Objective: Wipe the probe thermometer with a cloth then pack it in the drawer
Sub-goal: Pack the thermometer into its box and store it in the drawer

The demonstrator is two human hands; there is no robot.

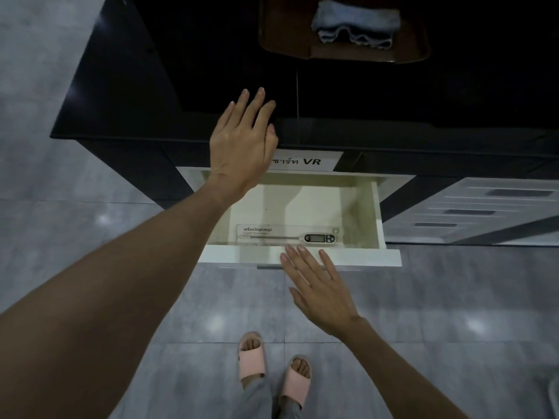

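Both hands' grip wide, empty | drawer open: thermometer inside | tray: cloth

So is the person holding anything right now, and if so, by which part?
Nothing is held. The left hand is open above the dark countertop, the right hand open at the drawer front. The thermometer lies inside.
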